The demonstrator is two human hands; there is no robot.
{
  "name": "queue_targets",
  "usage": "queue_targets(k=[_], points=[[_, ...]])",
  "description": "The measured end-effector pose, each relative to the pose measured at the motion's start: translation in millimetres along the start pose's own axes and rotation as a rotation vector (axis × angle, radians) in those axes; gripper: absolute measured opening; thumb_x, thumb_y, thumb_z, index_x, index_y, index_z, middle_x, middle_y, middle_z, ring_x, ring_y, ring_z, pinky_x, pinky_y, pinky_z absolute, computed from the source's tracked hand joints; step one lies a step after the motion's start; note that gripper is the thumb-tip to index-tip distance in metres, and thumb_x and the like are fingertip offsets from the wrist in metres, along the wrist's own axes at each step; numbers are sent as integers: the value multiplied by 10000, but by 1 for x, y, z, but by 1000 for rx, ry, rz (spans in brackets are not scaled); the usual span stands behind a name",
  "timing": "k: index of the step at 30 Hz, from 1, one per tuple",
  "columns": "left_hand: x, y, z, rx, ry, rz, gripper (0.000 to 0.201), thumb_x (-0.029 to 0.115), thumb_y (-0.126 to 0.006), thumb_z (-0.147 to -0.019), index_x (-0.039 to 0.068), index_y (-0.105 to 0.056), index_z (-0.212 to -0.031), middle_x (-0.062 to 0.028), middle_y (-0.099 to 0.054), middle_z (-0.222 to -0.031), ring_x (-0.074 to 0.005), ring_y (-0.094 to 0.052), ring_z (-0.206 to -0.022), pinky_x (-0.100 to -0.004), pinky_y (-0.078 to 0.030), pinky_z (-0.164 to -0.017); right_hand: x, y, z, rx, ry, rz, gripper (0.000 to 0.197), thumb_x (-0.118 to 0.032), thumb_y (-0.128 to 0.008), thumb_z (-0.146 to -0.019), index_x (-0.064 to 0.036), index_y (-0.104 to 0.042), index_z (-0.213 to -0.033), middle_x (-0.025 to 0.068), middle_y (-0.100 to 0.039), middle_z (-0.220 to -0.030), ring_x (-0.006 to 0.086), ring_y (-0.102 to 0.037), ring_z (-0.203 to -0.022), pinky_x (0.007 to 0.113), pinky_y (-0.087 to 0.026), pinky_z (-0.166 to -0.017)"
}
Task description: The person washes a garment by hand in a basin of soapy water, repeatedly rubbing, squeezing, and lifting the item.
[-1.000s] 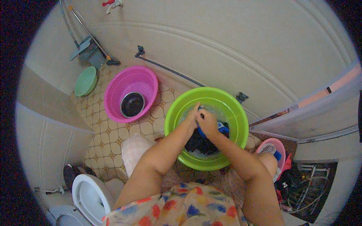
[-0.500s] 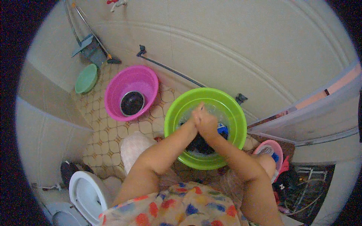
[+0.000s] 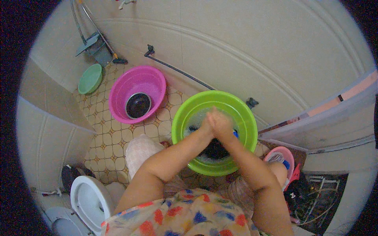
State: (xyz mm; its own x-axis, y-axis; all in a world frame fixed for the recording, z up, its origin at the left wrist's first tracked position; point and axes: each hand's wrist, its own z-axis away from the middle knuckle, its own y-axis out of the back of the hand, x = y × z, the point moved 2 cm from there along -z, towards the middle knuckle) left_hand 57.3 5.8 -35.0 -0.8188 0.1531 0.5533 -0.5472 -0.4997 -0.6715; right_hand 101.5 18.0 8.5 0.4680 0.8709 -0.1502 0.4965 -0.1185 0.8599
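Dark cloth (image 3: pixel 215 150) lies wet and crumpled beside clasped left hand (image 3: pixel 208 123) and right hand (image 3: pixel 223 124), their hold unclear.

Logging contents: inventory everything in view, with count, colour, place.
Green tub: 1, lime, centre
Cloth: uncounted, black-blue, in green tub
Pink tub: 1, magenta, upper left
Round container: 1, dark, in pink tub
Mint basin: 1, mint, left
Dustpan: 1, grey, upper left
Broom: 1, black, beside dustpan
Tap: 1, white, top
Pipe: 1, dark, wall
Toilet: 1, white, lower left
Small basin: 1, pink, right
Clutter: uncounted, mostly dark, lower right
Shirt: 1, multicoloured, bottom
Left hand, right hand: 2, bare, over green tub
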Motion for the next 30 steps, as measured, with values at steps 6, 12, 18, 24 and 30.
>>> queue_targets(k=[6, 12, 18, 24, 30], points=[[-2, -19, -4, -86, 84, 61, 295, 338, -397, -833, 88, -540, -895, -43, -564, -816, -161, -535, -723, -325, -434, -648, 47, 10, -4, 76, -489, -154, 254, -282, -443, -796, -63, -572, -785, 143, -581, -745, 288, -558, -594, 418, -436, -488], [-18, 5, -25, -718, -477, 486, 310, 363, -400, -831, 95, -536, -910, -47, -568, -845, -168, -533, -761, -314, -427, -677, -12, 7, -6, 164, -139, -161, 291, -292, -450, -797, -30, -567, -752, 153, -578, -705, 304, -553, -584, 417, -433, -547], [14, -39, 40, 54, 82, -85, 359, 416, -395, -828, 109, -530, -957, -49, -571, -882, -157, -534, -777, -313, -426, -693, 45, 16, -7, 30, -508, -263, 273, -304, -469, -783, -50, -556, -737, 148, -562, -681, 315, -541, -563, 424, -436, -528], [3, 18, -14, -293, 0, 84, 326, 392, -399, -824, 124, -532, -954, -34, -570, -861, -147, -532, -775, -308, -421, -675, -21, 17, -2, 94, -74, -193, 293, -298, -435, -810, -42, -540, -713, 142, -554, -664, 339, -531, -569, 432, -431, -544], [-6, -4, 5, -101, 93, 1, 277, 354, -407, -820, 132, -521, -939, -35, -556, -897, -176, -518, -825, -346, -423, -685, 39, 9, -8, 65, -440, -203, 268, -303, -440, -806, -79, -547, -706, 117, -551, -661, 293, -532, -535, 393, -441, -497]])
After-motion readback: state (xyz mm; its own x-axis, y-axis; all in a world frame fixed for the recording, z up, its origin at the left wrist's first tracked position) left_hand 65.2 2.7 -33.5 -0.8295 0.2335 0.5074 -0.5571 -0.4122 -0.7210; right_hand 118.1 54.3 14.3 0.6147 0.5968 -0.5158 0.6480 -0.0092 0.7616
